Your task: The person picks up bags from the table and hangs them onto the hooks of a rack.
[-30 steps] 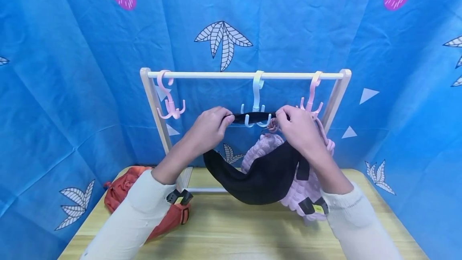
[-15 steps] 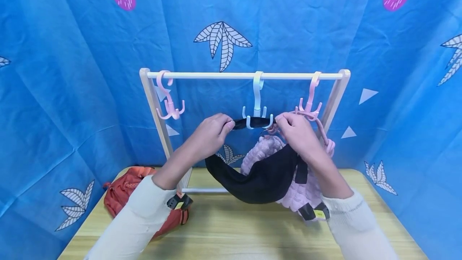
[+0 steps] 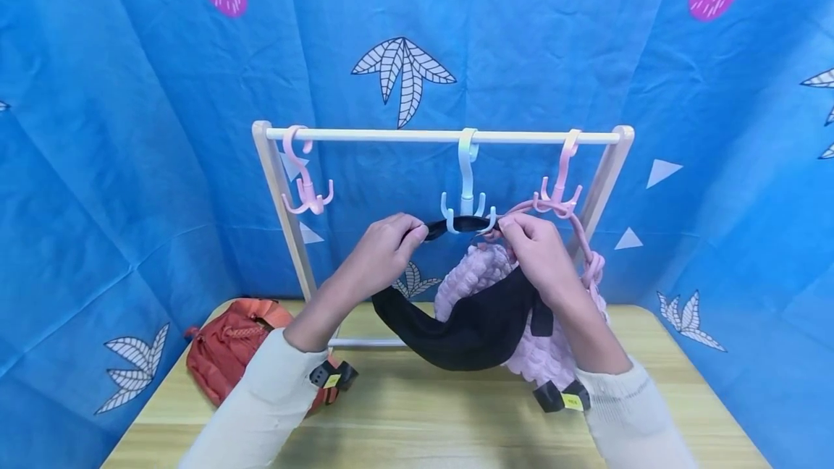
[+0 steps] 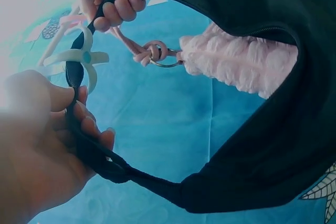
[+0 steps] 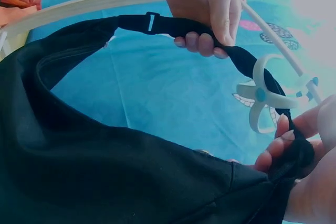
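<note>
A black shoulder bag (image 3: 456,335) hangs below its strap (image 3: 465,224), which lies across the prongs of the light blue four-prong hook (image 3: 466,179) at mid-rail. My left hand (image 3: 386,255) grips the strap just left of the hook. On the other side my right hand (image 3: 539,252) pinches the strap close to the prongs. In the left wrist view the strap (image 4: 74,72) passes behind the front prongs. A strap buckle (image 5: 152,23) shows beyond the left hand in the right wrist view. Behind the black bag, a pink quilted bag (image 3: 478,273) is partly hidden.
The pink bag's cord loops over the right pink hook (image 3: 562,179). Another pink hook (image 3: 306,183) hangs at the rail's left end. The wooden rack (image 3: 391,135) stands on a wooden table (image 3: 417,425). A rust-red backpack (image 3: 228,346) lies at left, partly behind my sleeve.
Both hands have lowered slightly with the strap, which now sits lower against the prongs of the blue hook. The hook's prongs have shifted a little down and right.
</note>
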The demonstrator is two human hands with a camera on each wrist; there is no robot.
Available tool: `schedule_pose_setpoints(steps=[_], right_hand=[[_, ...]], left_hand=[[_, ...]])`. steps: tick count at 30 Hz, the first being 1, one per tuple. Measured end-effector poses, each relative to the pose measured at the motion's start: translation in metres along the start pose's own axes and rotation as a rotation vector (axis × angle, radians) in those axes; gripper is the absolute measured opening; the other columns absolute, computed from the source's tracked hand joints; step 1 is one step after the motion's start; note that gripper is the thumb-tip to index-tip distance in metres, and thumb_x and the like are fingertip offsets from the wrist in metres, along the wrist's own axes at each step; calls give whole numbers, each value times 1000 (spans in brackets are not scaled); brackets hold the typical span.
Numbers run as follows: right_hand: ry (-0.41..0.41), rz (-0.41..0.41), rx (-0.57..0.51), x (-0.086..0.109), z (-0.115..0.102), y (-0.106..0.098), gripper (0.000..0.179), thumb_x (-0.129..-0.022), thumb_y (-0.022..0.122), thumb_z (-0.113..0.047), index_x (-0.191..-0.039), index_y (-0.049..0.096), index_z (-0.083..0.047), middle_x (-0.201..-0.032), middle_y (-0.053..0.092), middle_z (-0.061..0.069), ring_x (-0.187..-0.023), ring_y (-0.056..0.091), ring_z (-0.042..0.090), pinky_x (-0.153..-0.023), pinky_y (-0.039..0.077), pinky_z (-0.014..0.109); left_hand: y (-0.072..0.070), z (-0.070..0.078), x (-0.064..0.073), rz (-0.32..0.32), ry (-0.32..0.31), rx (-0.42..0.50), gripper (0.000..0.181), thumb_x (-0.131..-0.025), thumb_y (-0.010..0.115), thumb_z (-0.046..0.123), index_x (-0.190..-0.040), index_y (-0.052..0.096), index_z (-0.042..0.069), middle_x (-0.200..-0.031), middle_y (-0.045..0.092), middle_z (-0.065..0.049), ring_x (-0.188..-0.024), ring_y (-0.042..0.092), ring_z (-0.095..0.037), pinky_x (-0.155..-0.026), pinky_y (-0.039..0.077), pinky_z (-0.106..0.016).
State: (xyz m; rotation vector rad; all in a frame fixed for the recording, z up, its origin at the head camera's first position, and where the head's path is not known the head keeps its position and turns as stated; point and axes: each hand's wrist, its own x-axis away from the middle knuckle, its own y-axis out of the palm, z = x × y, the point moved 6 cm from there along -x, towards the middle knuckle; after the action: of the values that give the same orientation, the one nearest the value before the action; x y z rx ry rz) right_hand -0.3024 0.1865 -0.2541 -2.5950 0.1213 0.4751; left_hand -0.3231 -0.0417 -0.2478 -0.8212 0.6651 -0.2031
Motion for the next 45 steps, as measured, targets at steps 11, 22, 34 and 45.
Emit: schedule_pose_setpoints(steps=[11,22,34,45], right_hand=[[27,6,-86,4,9,4,37,-110,50,-29,-107,68,3,-93,61,15,-93,56,22,-80,46,28],[2,2,-14,12,17,9,36,-109,53,-34,-126,72,-8,-119,73,16,-106,63,25,-93,51,26],[-67,75,84,21,19,16,37,-106,61,-25,-139,62,-10,-128,71,14,-113,67,28,-103,58,44],[-85,131,93,26,25,15,36,-105,63,-27,-136,65,-9,-128,73,14,-117,70,31,-101,58,47]], left_hand=[[3,-9,9,83,-28,114,26,-107,58,27,-117,74,8,-99,70,-7,-92,62,-22,-85,57,-37],[7,-21,18,154,-31,210,26,-103,67,25,-123,76,12,-108,76,-5,-89,65,-18,-76,58,-28],[13,-35,29,167,-84,264,33,-98,73,25,-130,74,16,-121,78,-5,-92,73,-18,-80,63,-32],[18,-46,38,194,-97,242,30,-94,77,19,-122,77,9,-111,80,-8,-96,75,-21,-88,64,-40]])
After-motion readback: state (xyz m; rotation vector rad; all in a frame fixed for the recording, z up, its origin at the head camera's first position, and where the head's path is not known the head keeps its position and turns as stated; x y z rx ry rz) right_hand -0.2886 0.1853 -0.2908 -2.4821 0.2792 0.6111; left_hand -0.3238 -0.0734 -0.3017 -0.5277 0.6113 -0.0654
